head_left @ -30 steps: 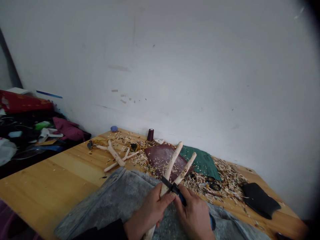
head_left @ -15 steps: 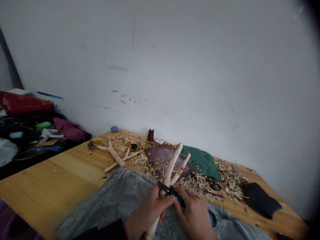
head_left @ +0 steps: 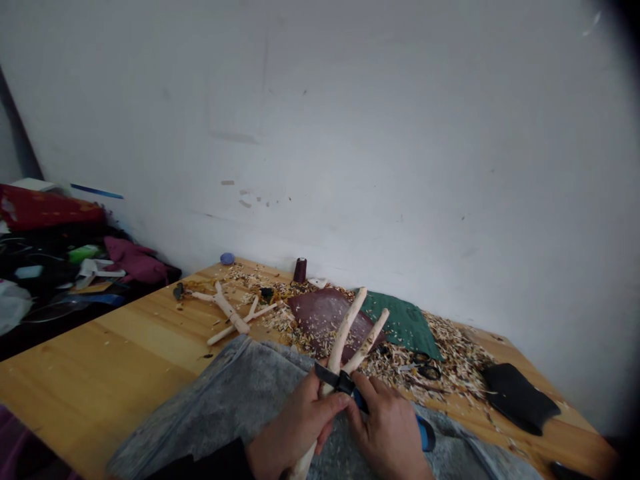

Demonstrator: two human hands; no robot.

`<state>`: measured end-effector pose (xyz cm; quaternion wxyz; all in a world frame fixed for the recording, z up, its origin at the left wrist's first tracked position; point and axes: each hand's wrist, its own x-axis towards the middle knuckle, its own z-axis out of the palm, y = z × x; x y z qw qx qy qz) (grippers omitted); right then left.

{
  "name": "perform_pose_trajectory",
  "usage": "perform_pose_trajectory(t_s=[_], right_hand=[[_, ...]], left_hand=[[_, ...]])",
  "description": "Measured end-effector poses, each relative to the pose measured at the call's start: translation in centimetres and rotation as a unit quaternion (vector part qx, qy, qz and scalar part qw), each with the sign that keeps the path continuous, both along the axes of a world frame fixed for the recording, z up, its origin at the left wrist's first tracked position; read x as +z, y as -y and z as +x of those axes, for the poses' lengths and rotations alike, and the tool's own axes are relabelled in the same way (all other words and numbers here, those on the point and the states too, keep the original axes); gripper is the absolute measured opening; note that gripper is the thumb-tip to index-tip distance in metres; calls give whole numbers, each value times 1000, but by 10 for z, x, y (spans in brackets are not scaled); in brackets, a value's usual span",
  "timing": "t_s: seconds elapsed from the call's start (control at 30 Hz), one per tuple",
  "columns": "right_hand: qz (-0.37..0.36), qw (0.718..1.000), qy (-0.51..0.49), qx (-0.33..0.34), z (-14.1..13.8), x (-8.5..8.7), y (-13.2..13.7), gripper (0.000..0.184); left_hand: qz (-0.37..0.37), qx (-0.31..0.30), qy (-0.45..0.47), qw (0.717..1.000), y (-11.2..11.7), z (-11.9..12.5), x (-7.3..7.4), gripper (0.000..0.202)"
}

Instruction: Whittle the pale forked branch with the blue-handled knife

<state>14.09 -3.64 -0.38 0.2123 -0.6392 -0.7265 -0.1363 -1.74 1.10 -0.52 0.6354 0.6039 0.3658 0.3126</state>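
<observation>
My left hand (head_left: pixel 295 423) is shut around the stem of a peeled forked branch (head_left: pixel 340 343), whose two pale prongs point away from me. My right hand (head_left: pixel 385 427) grips a carving knife (head_left: pixel 347 383) with a blue handle and a black blade. The blade lies across the branch just below the fork, close to my left thumb. Both hands are over a grey felt cloth (head_left: pixel 200 407) on my lap. The lower end of the stem shows below my left hand.
A wooden table (head_left: pixel 95 360) carries wood shavings (head_left: pixel 450 353), several carved sticks (head_left: pixel 230 317), maroon leather (head_left: pixel 320 317), green leather (head_left: pixel 400 323), a black leather piece (head_left: pixel 517 399), scissors (head_left: pixel 425 370) and a thread spool (head_left: pixel 300 270). A white wall stands behind it. Cluttered fabrics (head_left: pixel 50 253) lie at the left.
The blade sits a little further left and lower on the branch than one second ago. The branch has turned slightly in my left hand. My hands have moved little.
</observation>
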Motion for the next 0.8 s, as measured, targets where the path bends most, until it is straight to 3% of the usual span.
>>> perform_pose_trajectory(t_s=[0.27,0.5,0.63,0.8], right_hand=[[13,999,30,-26,-2,-4,0,27],[50,997,34,-49,-7,-11,-1,30],[57,995,-30,-72,-3,-7,-2,37],[45,979,-191,-45,19,-1,-5,42]], left_hand=[[-23,40,-67,997,5,2,8,26],[-15,62,-55,996,5,4,8,26],[14,30,-40,999,4,5,4,28],[20,-8,14,1000,3,6,-5,35]])
